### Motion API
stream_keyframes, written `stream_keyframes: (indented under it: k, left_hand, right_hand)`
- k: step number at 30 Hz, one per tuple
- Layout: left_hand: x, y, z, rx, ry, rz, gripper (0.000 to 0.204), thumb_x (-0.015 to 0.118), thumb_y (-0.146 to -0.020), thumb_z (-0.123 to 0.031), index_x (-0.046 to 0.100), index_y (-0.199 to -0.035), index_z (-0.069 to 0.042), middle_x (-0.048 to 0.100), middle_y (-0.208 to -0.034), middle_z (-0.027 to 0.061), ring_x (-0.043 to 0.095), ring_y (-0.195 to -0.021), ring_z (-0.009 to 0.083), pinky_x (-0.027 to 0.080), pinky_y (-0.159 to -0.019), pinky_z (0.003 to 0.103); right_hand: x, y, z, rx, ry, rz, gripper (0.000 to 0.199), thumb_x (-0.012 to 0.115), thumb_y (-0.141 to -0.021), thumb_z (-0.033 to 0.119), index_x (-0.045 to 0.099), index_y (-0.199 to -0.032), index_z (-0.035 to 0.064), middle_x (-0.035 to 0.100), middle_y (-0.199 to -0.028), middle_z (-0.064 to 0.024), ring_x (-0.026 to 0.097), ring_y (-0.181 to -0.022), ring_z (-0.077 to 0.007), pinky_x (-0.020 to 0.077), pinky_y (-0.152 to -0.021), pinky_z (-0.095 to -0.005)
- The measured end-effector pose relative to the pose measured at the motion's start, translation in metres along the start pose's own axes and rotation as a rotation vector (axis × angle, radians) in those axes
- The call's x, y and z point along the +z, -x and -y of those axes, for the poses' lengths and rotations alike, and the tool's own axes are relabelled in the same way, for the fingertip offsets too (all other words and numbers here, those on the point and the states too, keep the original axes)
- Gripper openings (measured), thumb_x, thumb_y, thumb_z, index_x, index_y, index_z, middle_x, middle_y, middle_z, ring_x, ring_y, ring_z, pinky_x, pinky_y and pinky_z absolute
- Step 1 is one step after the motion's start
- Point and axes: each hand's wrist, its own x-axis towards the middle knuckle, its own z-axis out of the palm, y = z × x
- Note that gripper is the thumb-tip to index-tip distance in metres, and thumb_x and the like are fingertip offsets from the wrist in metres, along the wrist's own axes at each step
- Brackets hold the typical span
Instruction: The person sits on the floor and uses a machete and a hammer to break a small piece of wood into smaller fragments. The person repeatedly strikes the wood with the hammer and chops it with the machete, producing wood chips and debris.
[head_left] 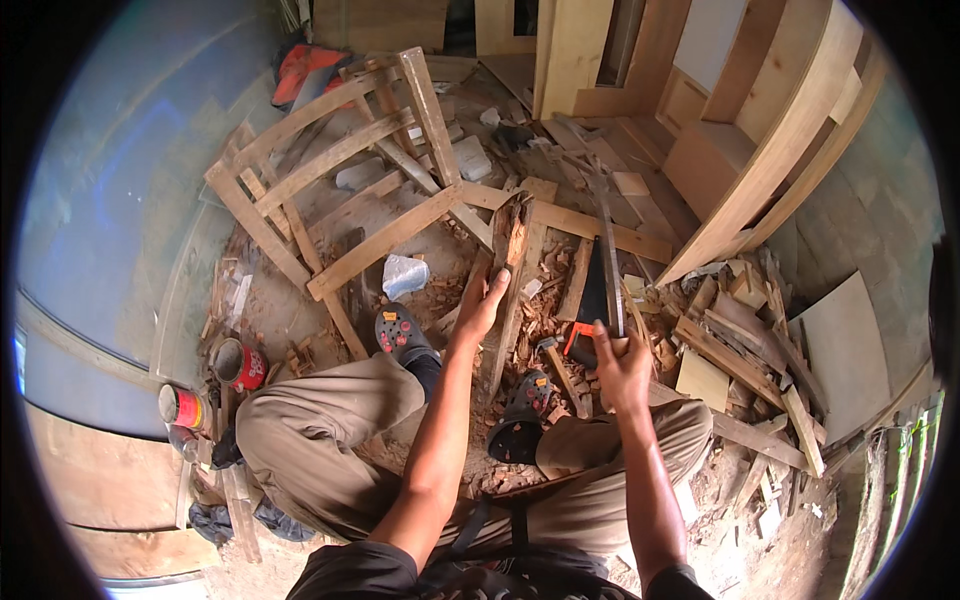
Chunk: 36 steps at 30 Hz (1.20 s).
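Note:
My left hand (484,303) is closed round a long, rough piece of wood (515,235), which stands tilted upright. Its side is broken and crumbling, with orange-brown rot showing. My right hand (622,368) grips the handle of a machete (608,250), whose long blade points up and away from me, apart from the wood. Just left of it lies a handsaw with a dark blade (595,290) and an orange-red handle (579,336). A hammer (564,376) lies on the ground between my right hand and my right foot.
Wood chips cover the ground round my feet. Ahead on the left leans a wooden frame (385,240). Scrap wood (745,340) is heaped at right, below a tall wooden cabinet structure (770,140). Red cans (240,364) stand at left. A whitish block (405,276) lies near my left foot.

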Motion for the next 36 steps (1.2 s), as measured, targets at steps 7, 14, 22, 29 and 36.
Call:
stream_keyframes:
  k: [7,14,22,29,36]
  left_hand:
    - [0.005,0.008,-0.040,-0.006,0.031,0.213,0.063,0.067,-0.095,-0.038,0.049,-0.139,0.005,0.057,-0.136,0.0168,0.051,-0.126,0.0252,0.035,-0.108,0.036]
    - [-0.003,0.003,0.005,-0.021,0.178,0.252,0.064,0.070,-0.090,-0.041,0.054,-0.133,0.004,0.062,-0.122,0.0108,0.054,-0.115,0.0185,0.039,-0.100,0.031]
    - [0.013,0.003,-0.024,-0.059,0.287,0.532,0.062,0.073,-0.087,-0.044,0.058,-0.126,0.001,0.063,-0.113,0.0056,0.055,-0.107,0.0139,0.041,-0.096,0.029]
    - [0.050,0.013,-0.050,-0.037,0.220,0.297,0.058,0.087,-0.075,-0.028,0.058,-0.119,-0.003,0.063,-0.111,0.0062,0.057,-0.101,0.0130,0.047,-0.088,0.029]
    - [0.066,0.017,-0.042,0.016,0.211,0.151,0.058,0.089,-0.072,-0.021,0.055,-0.115,-0.001,0.065,-0.109,0.0092,0.060,-0.101,0.0147,0.049,-0.088,0.031]
  right_hand:
    - [0.015,0.016,0.027,-0.101,-0.211,0.006,0.033,0.073,-0.094,0.025,0.064,-0.107,-0.0034,0.056,-0.065,0.0041,0.046,-0.055,-0.0022,0.0375,-0.049,-0.0216]
    - [0.003,-0.016,0.083,-0.141,-0.348,0.073,0.038,0.076,-0.092,0.021,0.063,-0.117,-0.0036,0.052,-0.065,0.0061,0.045,-0.055,-0.0027,0.0366,-0.049,-0.0216]
    - [-0.018,-0.048,0.091,-0.286,-0.154,0.197,0.042,0.083,-0.086,0.024,0.062,-0.112,-0.0012,0.044,-0.069,0.0064,0.039,-0.063,-0.0052,0.0387,-0.056,-0.0235]
    - [-0.031,-0.051,0.094,-0.350,0.067,0.190,0.050,0.088,-0.080,0.032,0.060,-0.103,-0.0021,0.052,-0.069,-0.0014,0.045,-0.067,-0.0088,0.0443,-0.061,-0.0283]
    - [-0.042,-0.049,0.109,-0.376,0.174,0.183,0.049,0.087,-0.081,0.030,0.061,-0.105,-0.0051,0.059,-0.064,-0.0052,0.049,-0.064,-0.0092,0.0468,-0.060,-0.0292]
